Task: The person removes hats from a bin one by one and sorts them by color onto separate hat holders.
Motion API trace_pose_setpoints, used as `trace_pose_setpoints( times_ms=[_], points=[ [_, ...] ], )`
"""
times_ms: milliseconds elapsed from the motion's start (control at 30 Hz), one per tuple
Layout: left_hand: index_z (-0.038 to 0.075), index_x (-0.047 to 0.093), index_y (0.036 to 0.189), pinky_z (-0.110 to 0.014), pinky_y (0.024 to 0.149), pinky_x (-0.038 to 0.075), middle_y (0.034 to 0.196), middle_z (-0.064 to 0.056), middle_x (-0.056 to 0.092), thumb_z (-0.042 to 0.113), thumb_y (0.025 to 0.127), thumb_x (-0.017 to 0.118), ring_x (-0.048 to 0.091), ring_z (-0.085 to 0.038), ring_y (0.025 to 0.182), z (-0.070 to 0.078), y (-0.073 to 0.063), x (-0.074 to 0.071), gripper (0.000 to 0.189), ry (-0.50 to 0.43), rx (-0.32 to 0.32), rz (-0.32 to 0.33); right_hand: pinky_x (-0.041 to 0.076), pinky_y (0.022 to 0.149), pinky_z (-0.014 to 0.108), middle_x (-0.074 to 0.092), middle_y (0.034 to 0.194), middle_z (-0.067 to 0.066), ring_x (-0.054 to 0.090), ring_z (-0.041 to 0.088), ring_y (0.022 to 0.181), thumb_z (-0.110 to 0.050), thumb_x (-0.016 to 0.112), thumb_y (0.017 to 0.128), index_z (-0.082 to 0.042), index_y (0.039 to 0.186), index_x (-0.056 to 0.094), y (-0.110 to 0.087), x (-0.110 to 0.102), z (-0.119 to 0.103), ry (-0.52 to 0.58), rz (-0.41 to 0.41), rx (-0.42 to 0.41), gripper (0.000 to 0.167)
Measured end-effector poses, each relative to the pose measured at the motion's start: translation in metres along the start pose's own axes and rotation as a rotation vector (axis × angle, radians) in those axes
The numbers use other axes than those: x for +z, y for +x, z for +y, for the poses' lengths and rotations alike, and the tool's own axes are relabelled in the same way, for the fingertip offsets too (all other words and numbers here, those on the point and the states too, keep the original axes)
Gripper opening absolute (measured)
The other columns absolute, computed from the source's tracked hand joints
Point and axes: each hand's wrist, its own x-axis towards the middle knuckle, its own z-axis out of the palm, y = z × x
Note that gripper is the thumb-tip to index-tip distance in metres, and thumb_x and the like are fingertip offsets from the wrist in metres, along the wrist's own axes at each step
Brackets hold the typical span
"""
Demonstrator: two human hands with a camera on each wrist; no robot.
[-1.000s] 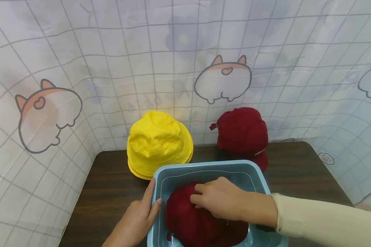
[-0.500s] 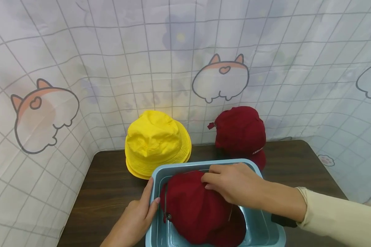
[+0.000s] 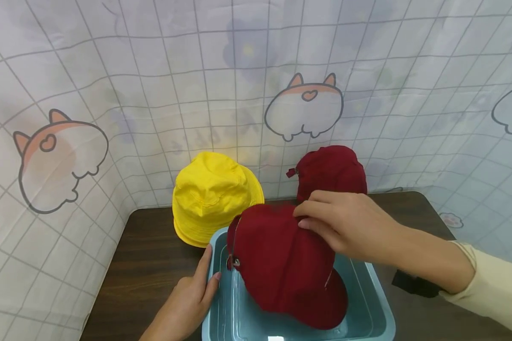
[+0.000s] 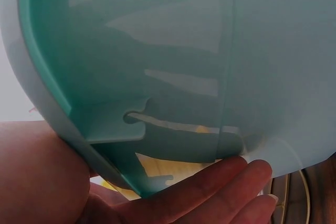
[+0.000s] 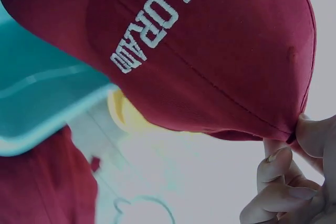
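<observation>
My right hand (image 3: 345, 225) pinches a dark red baseball cap (image 3: 281, 255) by its crown. The cap hangs tilted over the light blue plastic basin (image 3: 379, 296), brim towards the lower right. White embroidered letters show on its front in the right wrist view, where thumb and fingers (image 5: 275, 169) nip the cloth. My left hand (image 3: 187, 293) holds the basin's left rim, thumb over the edge. In the left wrist view its fingers (image 4: 210, 187) lie against the outer wall. A second dark red cap (image 3: 330, 170) stands behind, partly hidden by my right hand.
A yellow bucket hat (image 3: 213, 194) sits behind the basin's left corner, near the wall. The dark wooden table (image 3: 145, 265) ends at a white gridded cloth (image 3: 153, 118) that hangs at the back and sides.
My right hand has lifted the dark red cap up from the basin's floor, away from me and slightly right. My left hand stays on the rim.
</observation>
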Motion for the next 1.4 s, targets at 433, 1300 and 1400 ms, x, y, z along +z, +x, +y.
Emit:
trace_pose_setpoints(
  times_ms=[433,1300,1400],
  points=[
    [0.016,0.017,0.165,-0.046,0.074,0.062,0.113,-0.021,0.073,0.032,0.107,0.054,0.073,-0.018,0.078,-0.001,-0.001,0.002,0.070,-0.001,0.022,0.007,0.045,0.063,0.008,0.072,0.091,-0.003,0.058,0.006,0.073,-0.003,0.079,0.085,-0.013,0.112,0.075,0.026,-0.075,0.019,-0.150,0.165,0.025,0.028],
    [0.016,0.015,0.165,-0.050,0.078,0.060,0.100,-0.017,0.074,0.028,0.107,0.054,0.071,-0.019,0.078,0.000,0.000,0.003,0.070,0.005,0.013,0.013,0.054,0.069,0.057,0.072,0.097,0.022,0.066,0.038,0.078,-0.010,0.067,0.097,-0.001,0.114,0.072,0.020,-0.105,0.122,-0.435,0.167,0.308,0.020],
    [0.016,0.015,0.165,-0.051,0.078,0.060,0.102,-0.017,0.074,0.029,0.107,0.054,0.072,-0.020,0.079,0.000,-0.001,0.002,0.070,0.007,0.010,0.014,0.056,0.073,0.059,0.071,0.101,0.022,0.066,0.039,0.083,-0.012,0.066,0.099,-0.002,0.118,0.071,0.022,-0.096,0.132,-0.412,0.121,0.327,0.022]
  ],
)
